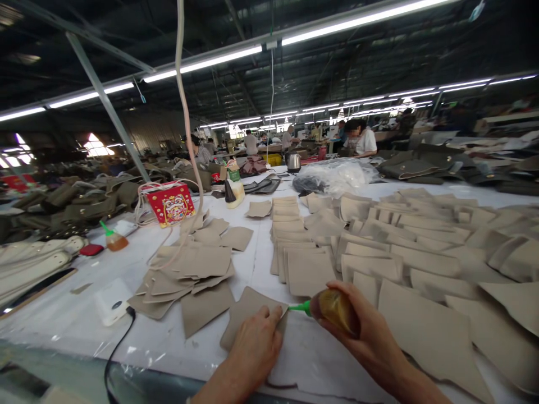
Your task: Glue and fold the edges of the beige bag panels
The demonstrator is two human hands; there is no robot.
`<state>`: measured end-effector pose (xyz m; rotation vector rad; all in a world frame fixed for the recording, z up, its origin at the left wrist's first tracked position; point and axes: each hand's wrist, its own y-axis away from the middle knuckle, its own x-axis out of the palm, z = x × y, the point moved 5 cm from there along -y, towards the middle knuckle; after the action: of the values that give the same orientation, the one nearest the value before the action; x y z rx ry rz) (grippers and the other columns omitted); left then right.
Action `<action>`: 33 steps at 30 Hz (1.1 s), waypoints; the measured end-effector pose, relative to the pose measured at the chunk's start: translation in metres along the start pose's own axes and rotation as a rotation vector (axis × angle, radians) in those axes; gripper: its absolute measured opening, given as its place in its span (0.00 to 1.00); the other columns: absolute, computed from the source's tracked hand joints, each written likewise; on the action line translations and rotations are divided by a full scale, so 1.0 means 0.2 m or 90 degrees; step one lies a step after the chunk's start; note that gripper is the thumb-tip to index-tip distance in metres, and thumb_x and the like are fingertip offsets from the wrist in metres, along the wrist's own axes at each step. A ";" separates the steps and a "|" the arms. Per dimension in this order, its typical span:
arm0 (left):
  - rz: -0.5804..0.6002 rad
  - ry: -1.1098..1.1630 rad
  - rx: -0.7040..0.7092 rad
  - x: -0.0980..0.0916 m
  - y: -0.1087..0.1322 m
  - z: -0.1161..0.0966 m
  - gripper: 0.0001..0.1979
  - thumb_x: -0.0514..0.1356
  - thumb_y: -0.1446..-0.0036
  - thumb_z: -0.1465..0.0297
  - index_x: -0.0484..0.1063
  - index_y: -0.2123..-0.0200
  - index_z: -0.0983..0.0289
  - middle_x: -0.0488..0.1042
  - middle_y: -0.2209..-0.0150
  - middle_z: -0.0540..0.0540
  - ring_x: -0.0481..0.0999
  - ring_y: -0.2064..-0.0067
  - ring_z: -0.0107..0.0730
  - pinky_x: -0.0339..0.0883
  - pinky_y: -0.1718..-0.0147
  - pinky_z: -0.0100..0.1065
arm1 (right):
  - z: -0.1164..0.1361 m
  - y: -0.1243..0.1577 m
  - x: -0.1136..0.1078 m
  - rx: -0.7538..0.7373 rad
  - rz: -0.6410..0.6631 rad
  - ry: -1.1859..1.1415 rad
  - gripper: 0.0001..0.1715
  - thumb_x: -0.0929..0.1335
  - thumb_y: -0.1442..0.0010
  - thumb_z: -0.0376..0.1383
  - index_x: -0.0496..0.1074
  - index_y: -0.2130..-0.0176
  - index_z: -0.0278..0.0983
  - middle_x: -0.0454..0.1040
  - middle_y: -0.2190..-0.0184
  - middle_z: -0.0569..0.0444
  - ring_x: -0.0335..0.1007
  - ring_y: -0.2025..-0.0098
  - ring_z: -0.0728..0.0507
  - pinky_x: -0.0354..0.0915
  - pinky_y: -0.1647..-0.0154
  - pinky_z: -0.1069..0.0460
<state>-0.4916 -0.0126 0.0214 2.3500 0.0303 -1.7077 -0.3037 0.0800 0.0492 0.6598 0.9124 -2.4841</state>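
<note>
My right hand [370, 331] is wrapped round a squeeze bottle [337, 311] of amber liquid, tilted so its green nozzle points left. The nozzle tip is at the right edge of a beige fabric-like piece [246, 306], beside my left fingertips; whether it touches cannot be made out. My left hand [256, 342] rests on that piece with its fingers apart, pressing it against the white tabletop [320, 370]. A loose pile of similar beige pieces [197, 261] lies just beyond my left hand. Overlapping rows of more pieces [309, 269] spread ahead and to the right.
At the left are a white device [112, 303] with a black cable, a second green-tipped bottle [114, 240] and a red box [170, 203]. A pale cord [181, 84] hangs down to the table. Clear plastic [341, 175] and a kettle [293, 163] stand farther back; people work beyond.
</note>
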 end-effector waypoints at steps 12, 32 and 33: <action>-0.013 -0.001 -0.005 0.00 0.01 0.00 0.28 0.45 0.41 0.72 0.60 0.37 0.58 0.72 0.54 0.59 0.75 0.58 0.42 0.67 0.56 0.38 | -0.09 0.02 0.03 0.151 0.035 -0.110 0.29 0.71 0.44 0.49 0.61 0.48 0.43 0.69 0.51 0.49 0.68 0.52 0.35 0.62 0.48 0.41; -0.046 0.086 0.021 -0.03 0.04 0.05 0.25 0.48 0.42 0.69 0.65 0.41 0.59 0.73 0.59 0.56 0.74 0.56 0.40 0.65 0.55 0.37 | -0.06 0.07 0.06 0.242 0.102 -0.265 0.31 0.72 0.46 0.49 0.61 0.49 0.42 0.72 0.61 0.56 0.70 0.60 0.40 0.64 0.56 0.48; -0.046 0.099 0.023 -0.03 0.04 0.06 0.25 0.48 0.42 0.69 0.65 0.41 0.60 0.73 0.60 0.56 0.74 0.56 0.40 0.64 0.55 0.36 | -0.06 0.08 0.07 0.243 0.123 -0.272 0.31 0.72 0.46 0.49 0.61 0.49 0.42 0.72 0.60 0.55 0.70 0.59 0.40 0.64 0.56 0.48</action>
<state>-0.5025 -0.0218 0.0247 2.5317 0.1144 -1.5652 -0.3035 0.0738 0.0259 0.2869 0.2097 -2.4963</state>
